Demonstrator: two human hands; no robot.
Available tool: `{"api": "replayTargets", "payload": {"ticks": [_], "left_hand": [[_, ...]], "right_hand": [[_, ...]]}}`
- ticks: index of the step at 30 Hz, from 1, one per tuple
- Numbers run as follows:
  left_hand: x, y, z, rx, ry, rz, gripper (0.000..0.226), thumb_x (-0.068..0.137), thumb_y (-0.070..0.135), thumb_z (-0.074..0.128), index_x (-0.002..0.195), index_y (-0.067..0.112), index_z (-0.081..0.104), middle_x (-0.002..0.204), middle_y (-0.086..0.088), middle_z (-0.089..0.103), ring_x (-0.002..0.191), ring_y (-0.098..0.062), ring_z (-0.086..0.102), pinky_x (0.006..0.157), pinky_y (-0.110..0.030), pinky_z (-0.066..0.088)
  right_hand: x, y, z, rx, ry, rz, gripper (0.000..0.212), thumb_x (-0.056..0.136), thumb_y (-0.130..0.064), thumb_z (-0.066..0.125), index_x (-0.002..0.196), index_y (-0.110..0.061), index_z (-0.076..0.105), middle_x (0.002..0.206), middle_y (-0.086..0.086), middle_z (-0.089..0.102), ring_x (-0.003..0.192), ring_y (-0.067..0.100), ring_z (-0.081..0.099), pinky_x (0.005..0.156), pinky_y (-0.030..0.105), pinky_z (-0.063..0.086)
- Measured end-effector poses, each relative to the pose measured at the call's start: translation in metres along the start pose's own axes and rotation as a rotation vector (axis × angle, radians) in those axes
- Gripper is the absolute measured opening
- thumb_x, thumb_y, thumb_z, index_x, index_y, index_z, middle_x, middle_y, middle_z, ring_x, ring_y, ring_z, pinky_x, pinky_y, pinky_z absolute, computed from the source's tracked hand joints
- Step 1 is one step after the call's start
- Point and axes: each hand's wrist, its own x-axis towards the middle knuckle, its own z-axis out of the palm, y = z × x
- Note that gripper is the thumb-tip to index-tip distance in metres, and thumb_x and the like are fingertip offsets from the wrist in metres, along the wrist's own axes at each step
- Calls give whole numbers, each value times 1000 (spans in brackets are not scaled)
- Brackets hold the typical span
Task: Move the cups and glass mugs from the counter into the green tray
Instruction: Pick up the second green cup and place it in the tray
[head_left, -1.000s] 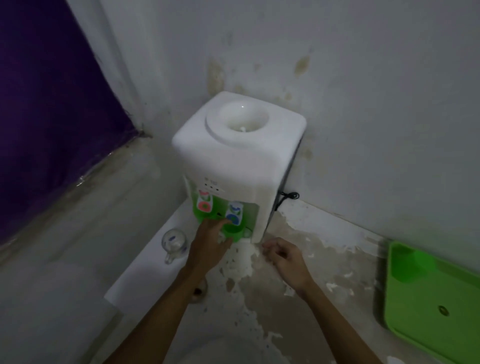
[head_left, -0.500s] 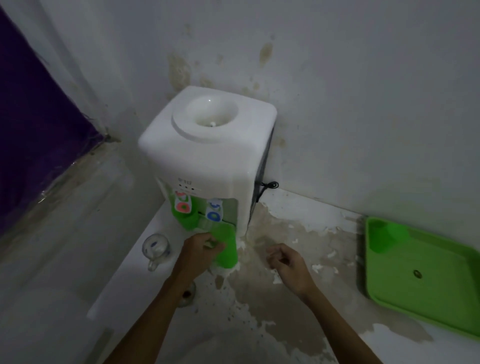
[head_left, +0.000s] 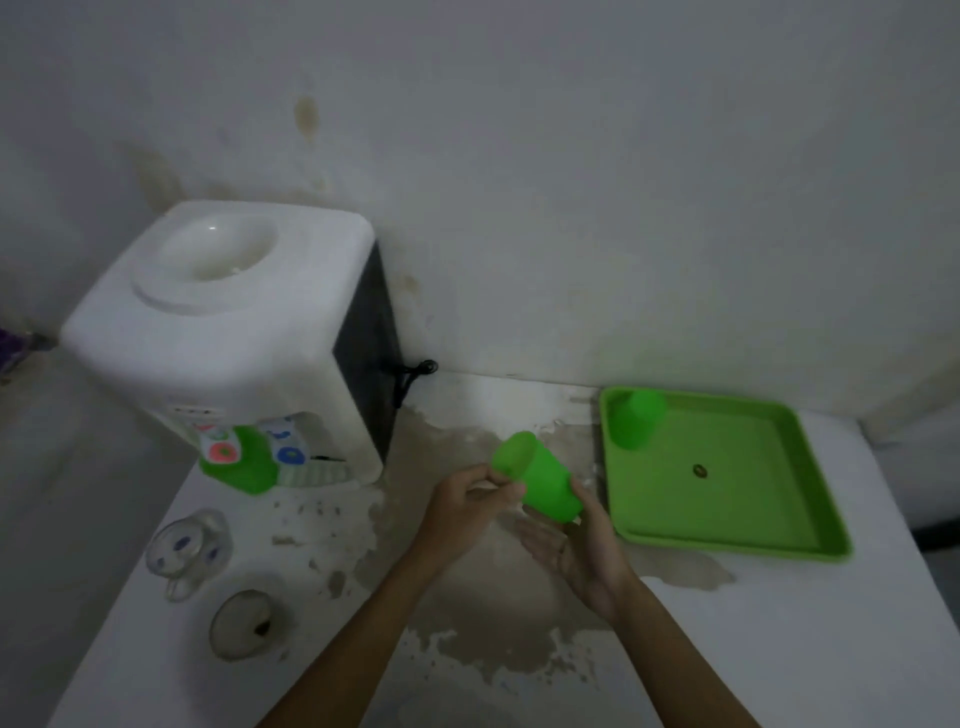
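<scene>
Cup (head_left: 540, 480) tilted in the air over the bench (head_left: 779, 649), just left of the tray (head_left: 737, 499). Left hand (head_left: 467, 506) fingers pinch its rim; right hand (head_left: 582, 545) fingers curl under its base.

Held cup (head_left: 540, 480), cup in the tray (head_left: 636, 418), cup under the taps (head_left: 241, 465) and tray (head_left: 727, 540): all one plain bright green, unpatterned. Dispenser (head_left: 218, 332) white, side panel (head_left: 363, 353) and cord (head_left: 410, 376) black; left tap label (head_left: 221, 449) white with red ring, right tap label (head_left: 288, 452) white with blue marks. Spotted glass mug (head_left: 187, 545) clear with blue-violet dots, other glass mug (head_left: 244, 616) clear with one dark fleck; surface (head_left: 779, 649) white, blotched brown-beige; wall (head_left: 571, 182) off-white, yellowish stains.
</scene>
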Motion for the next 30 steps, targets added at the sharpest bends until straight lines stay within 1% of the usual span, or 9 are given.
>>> {"api": "replayTargets", "payload": {"ticks": [4, 7, 9, 12, 14, 17, 19, 23, 30], "left_hand": [[3, -3, 54, 75, -143, -32, 12, 73, 36, 80, 74, 27, 72, 66, 8, 68, 65, -5, 59, 65, -26, 44], [6, -5, 81, 111, -212, -73, 8, 76, 26, 79, 76, 33, 74, 69, 7, 72, 67, -4, 63, 67, -26, 47], [9, -8, 93, 126, -211, -86, 13, 79, 22, 77, 78, 35, 75, 73, 12, 74, 67, 1, 64, 65, -19, 48], [16, -10, 113, 156, -194, -100, 19, 83, 16, 75, 78, 34, 74, 73, 16, 72, 61, 8, 61, 57, -10, 45], [23, -9, 124, 174, -185, -119, 19, 84, 15, 74, 80, 34, 74, 80, 12, 72, 67, 3, 63, 60, -13, 48], [36, -6, 136, 222, -182, -111, 20, 87, 12, 72, 86, 31, 71, 89, 9, 72, 81, -6, 65, 75, -21, 52], [46, -6, 142, 251, -171, -104, 20, 87, 9, 71, 86, 29, 71, 88, 11, 71, 81, -2, 65, 78, -20, 52], [61, -11, 148, 289, -143, -112, 12, 88, 7, 70, 92, 18, 73, 87, 11, 71, 77, 11, 64, 75, -7, 48], [72, -22, 151, 336, -138, -162, 13, 91, 11, 68, 102, 11, 75, 95, 3, 72, 88, -7, 66, 72, -8, 49]], "right_hand": [[-13, -26, -47, 85, 123, -134, 45, 86, -43, 63, 117, -11, 66, 102, 13, 77, 89, 25, 74, 75, 38, 60], [-18, -46, -83, -104, 334, -302, 44, 90, -35, 65, 131, -20, 54, 126, 10, 64, 112, 29, 63, 86, 44, 54], [-20, -59, -104, -215, 476, -437, 45, 88, -28, 71, 129, -25, 53, 128, 12, 60, 114, 32, 60, 92, 48, 53], [-17, -83, -132, -433, 588, -641, 48, 83, -21, 78, 126, -21, 56, 127, 10, 61, 113, 28, 59, 90, 42, 53], [-8, -98, -146, -570, 605, -702, 55, 80, -19, 80, 129, -17, 56, 127, 11, 62, 112, 27, 60, 94, 46, 54], [10, -114, -154, -842, 595, -775, 63, 77, -22, 82, 133, -16, 54, 127, 12, 61, 110, 20, 54, 93, 36, 47], [23, -121, -154, -986, 578, -798, 67, 76, -24, 83, 135, -17, 52, 125, 13, 60, 109, 26, 56, 92, 35, 47], [45, -131, -150, -1312, 566, -829, 71, 75, -29, 82, 137, -17, 51, 114, 16, 62, 99, 36, 61, 81, 42, 53], [70, -136, -150, -1503, 483, -773, 72, 79, -32, 77, 142, -19, 44, 128, 13, 58, 110, 33, 57, 86, 41, 51]]}}
